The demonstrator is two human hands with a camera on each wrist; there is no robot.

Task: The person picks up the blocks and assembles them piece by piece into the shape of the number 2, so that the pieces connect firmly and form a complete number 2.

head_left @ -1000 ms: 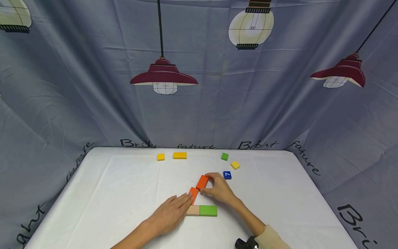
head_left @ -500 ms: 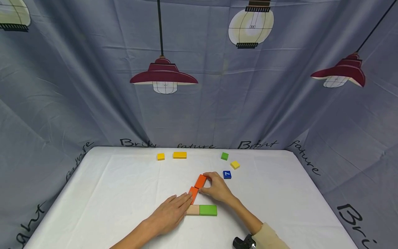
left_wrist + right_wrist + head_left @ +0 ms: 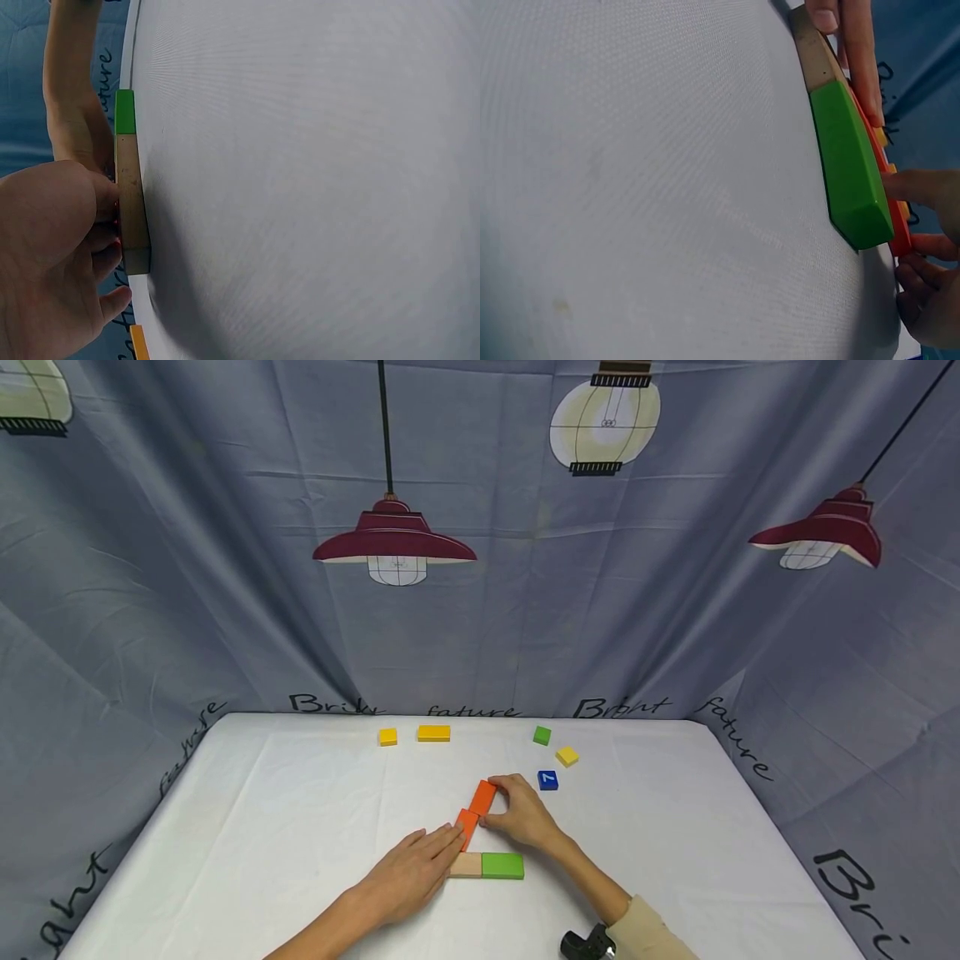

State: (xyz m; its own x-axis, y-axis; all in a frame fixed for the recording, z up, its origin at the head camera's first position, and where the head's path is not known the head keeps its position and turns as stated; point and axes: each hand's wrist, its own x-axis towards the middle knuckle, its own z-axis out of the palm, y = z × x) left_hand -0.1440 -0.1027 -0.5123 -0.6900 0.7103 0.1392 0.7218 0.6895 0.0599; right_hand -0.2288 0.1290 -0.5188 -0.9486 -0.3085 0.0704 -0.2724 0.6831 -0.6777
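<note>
Two orange blocks lie end to end on a slant. My right hand [image 3: 528,814] pinches the far orange block [image 3: 482,797] between thumb and fingers, its end meeting the near orange block [image 3: 468,828]. The fingers of my left hand [image 3: 412,868] lie outstretched across the near block's side and the left part of a plain wooden block [image 3: 466,865], covering some of both. A green block [image 3: 502,866] continues the wooden one to the right. From the right wrist, the green block [image 3: 847,165] stands in front of the orange pieces and partly hides them.
Towards the back of the white-covered table [image 3: 300,810] are a small yellow block [image 3: 387,737], a long yellow block [image 3: 433,734], a green cube [image 3: 542,736], another yellow block [image 3: 567,757] and a blue block [image 3: 548,781] marked 7. A patterned curtain [image 3: 510,635] hangs behind.
My right hand has shifted the far orange block slightly left, lining it up more closely with the near one. My left hand has stayed in place.
</note>
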